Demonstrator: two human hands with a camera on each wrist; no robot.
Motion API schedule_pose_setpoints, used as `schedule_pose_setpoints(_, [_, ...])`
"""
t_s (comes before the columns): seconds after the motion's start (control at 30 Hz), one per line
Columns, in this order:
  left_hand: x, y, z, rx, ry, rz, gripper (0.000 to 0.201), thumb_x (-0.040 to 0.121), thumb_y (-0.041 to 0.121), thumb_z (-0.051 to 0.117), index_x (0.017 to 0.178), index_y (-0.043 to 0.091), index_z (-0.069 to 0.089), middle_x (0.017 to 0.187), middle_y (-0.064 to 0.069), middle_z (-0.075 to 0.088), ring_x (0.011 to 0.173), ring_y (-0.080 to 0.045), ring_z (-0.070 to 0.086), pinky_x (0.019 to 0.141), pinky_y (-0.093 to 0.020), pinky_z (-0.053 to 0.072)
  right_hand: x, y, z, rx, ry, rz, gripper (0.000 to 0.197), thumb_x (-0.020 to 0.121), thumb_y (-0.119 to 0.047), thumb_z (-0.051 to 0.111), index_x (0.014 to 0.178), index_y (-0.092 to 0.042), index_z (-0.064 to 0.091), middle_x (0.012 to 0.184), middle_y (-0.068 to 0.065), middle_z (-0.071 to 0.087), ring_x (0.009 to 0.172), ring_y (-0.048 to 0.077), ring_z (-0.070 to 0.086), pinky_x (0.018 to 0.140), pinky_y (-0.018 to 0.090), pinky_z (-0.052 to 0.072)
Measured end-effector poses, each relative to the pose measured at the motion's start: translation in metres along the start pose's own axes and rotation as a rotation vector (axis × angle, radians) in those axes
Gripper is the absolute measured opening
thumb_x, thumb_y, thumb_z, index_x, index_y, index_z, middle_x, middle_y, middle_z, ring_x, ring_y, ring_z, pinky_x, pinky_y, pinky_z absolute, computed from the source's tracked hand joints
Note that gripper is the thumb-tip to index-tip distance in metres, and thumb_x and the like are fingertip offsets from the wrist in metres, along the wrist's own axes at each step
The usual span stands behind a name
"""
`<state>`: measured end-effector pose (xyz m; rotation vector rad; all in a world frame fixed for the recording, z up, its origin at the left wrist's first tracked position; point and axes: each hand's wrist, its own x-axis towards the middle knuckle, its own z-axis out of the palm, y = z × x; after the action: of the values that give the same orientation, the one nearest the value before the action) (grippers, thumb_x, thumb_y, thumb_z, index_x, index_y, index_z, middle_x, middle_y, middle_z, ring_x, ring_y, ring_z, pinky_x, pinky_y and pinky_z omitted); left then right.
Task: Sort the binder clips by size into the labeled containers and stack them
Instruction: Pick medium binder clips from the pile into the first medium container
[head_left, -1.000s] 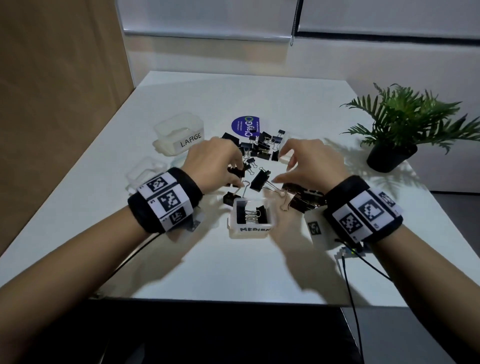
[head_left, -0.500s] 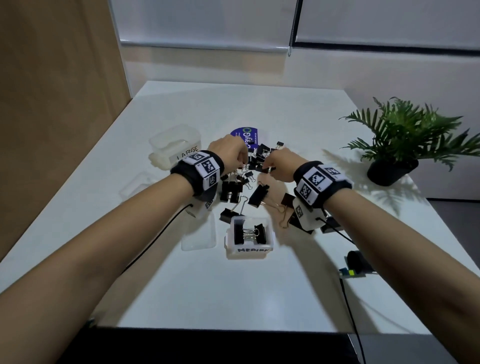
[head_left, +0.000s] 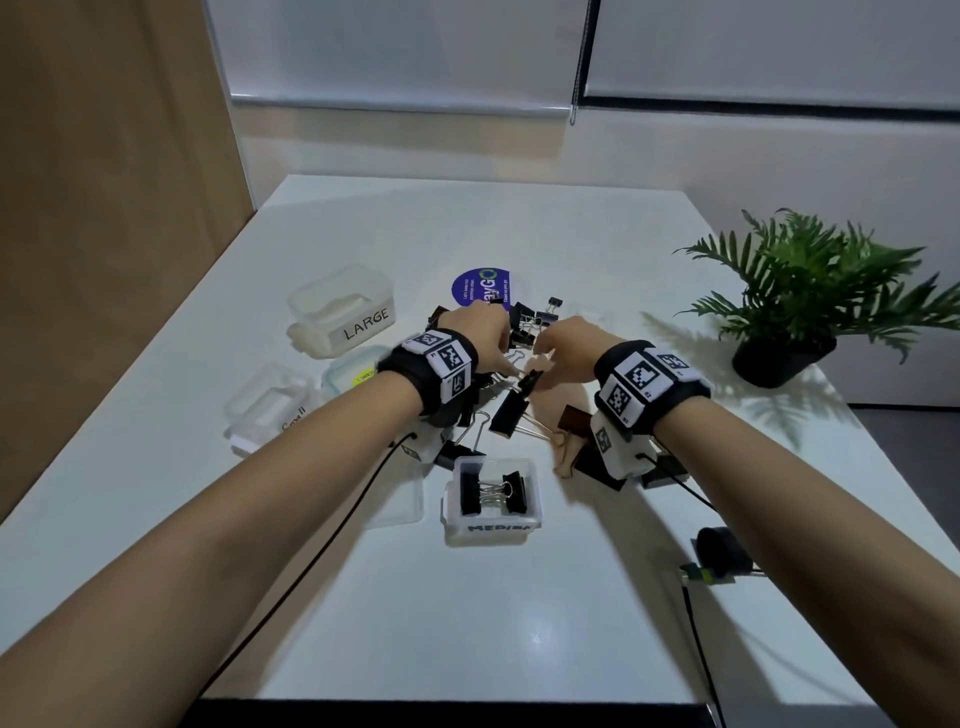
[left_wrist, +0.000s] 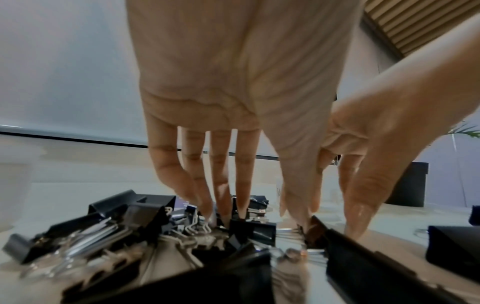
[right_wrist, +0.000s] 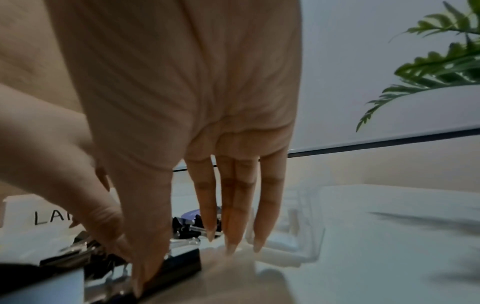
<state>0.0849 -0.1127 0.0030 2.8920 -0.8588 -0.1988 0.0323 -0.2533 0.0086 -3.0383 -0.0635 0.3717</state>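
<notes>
Hands (head_left: 524, 345) amid crowded clip pile (head_left: 511, 410)

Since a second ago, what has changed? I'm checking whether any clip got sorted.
Both hands moved away from the person, deeper into the clip pile: the left hand and right hand now meet over it, fingers down among loose clips. Whether either holds one is unclear. The MEDIUM box still holds the same clips; the LARGE box and plant stayed put.

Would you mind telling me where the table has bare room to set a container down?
Bare table lies nearer than the MEDIUM container, and beyond the purple disc. It is crowded at the clip pile between both hands.
</notes>
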Motion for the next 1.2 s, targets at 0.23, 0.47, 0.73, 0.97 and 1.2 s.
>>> schedule_pose_setpoints(0.23, [0.002,0.008,0.0,-0.049,-0.031,-0.034,0.035,0.071,0.031,0.077,0.062,0.015,0.047,0.066,0.0,0.051,0.072,-0.026,0.06,0.059,-0.031,0.047,-0.001,-0.009,0.007,0.05,0.051,0.071,0.051,0.072,-0.042,0.079,0.105,-0.004,0.07,0.103,0.013,0.068,0.097,0.028,0.065,0.079,0.035,0.053])
schedule_pose_setpoints(0.47, [0.005,0.009,-0.004,-0.091,-0.024,-0.055,0.038,0.073,0.022,0.079,0.062,0.016,0.044,0.08,-0.008,0.06,0.08,-0.028,0.064,0.075,-0.04,0.057,0.0,-0.013,0.003,0.008,0.098,0.106,0.028,0.078,-0.026,0.073,0.1,-0.009,0.071,0.11,0.012,0.062,0.091,0.028,0.065,0.074,0.032,0.055])
schedule_pose_setpoints(0.73, [0.006,0.006,0.001,-0.162,-0.085,-0.032,0.038,0.063,0.036,0.084,0.09,0.013,0.071,0.089,-0.003,0.069,0.083,-0.021,0.066,0.073,-0.036,0.059,-0.005,-0.018,0.003,0.097,0.077,0.146,0.045,0.072,-0.04,0.078,0.055,-0.011,0.049,0.057,0.002,0.045,0.05,0.014,0.042,0.044,0.025,0.03])
schedule_pose_setpoints(0.97, [0.006,0.007,0.004,-0.078,-0.065,0.001,0.024,0.073,0.024,0.079,0.068,0.019,0.056,0.092,-0.007,0.067,0.087,-0.025,0.065,0.068,-0.034,0.054,-0.004,-0.015,0.003,0.054,0.071,0.138,0.027,0.074,-0.03,0.077,0.078,-0.005,0.066,0.069,0.006,0.054,0.065,0.02,0.052,0.046,0.023,0.033])
schedule_pose_setpoints(1.2, [0.004,0.003,0.002,-0.17,-0.058,0.0,0.02,0.079,0.026,0.07,0.09,0.008,0.073,0.088,-0.007,0.071,0.085,-0.024,0.068,0.074,-0.037,0.058,-0.013,-0.001,0.002,0.112,0.077,0.064,0.036,0.074,-0.027,0.08,0.104,-0.008,0.073,0.102,0.008,0.07,0.095,0.024,0.065,0.077,0.031,0.053])
